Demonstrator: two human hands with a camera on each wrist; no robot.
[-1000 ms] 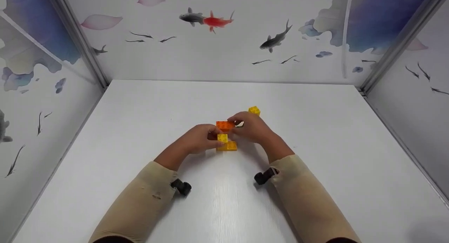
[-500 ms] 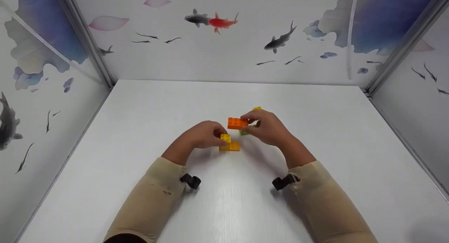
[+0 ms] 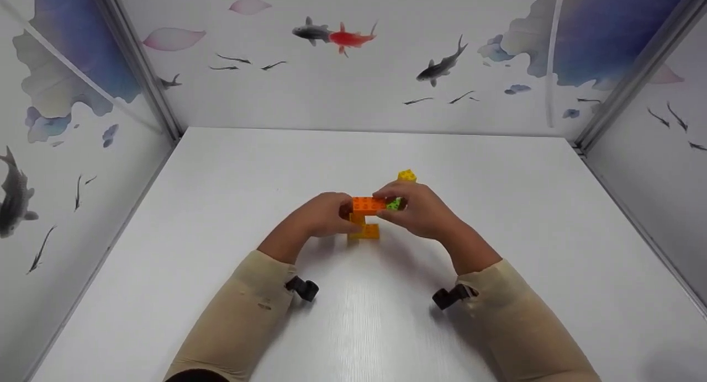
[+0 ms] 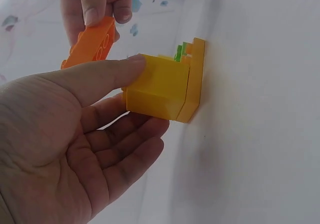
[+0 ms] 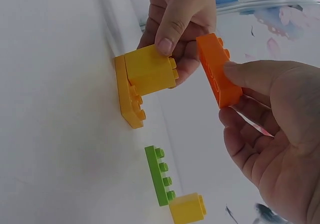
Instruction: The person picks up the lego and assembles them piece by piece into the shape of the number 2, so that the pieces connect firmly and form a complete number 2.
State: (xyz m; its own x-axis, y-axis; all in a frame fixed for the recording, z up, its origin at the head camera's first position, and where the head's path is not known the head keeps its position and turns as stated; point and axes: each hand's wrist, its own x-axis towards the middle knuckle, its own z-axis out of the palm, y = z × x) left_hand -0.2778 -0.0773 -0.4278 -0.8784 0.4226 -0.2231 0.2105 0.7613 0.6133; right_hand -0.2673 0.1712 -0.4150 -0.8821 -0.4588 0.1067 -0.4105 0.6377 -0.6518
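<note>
Stacking toy bricks on a white surface (image 3: 497, 205).
Left hand (image 3: 320, 216) pinches the yellow brick (image 5: 150, 71) seated on a flat yellow plate (image 5: 127, 101); right hand (image 3: 422, 211) grips the orange brick (image 3: 369, 205) just above it.

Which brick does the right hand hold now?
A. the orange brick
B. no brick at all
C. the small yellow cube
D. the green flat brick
A: the right hand pinches the orange brick between thumb and fingers, above the yellow block that the left hand holds; the green flat brick lies untouched on the table.
</note>
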